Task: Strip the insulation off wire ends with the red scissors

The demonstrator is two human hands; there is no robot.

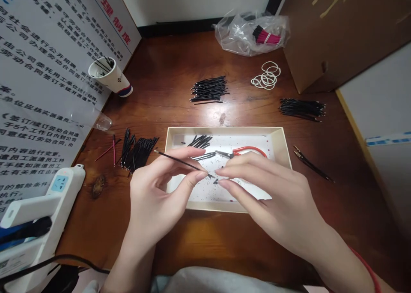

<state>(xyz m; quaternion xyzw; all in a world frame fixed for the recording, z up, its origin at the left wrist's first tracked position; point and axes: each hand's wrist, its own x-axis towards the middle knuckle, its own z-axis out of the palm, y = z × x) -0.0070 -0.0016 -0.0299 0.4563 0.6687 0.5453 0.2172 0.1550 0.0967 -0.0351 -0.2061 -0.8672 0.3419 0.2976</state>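
My left hand [160, 186] pinches a thin black wire [180, 161] between thumb and fingers; the wire slants up to the left. My right hand [266, 190] meets it at the wire's right end, fingertips pressed together on a tiny black bit of insulation [215, 181]. Both hands hover over a shallow cream tray [285, 147] that holds red-handled wire strippers [244, 152], a few black wires [201, 142] and scattered black specks.
Bundles of black wires lie at left [138, 151], centre back [208, 89] and right [302, 109]. A paper cup [111, 75] with wires, white rubber bands [266, 76], a plastic bag [250, 34], a cardboard box [337, 31] and a power strip [48, 198] surround the wooden desk.
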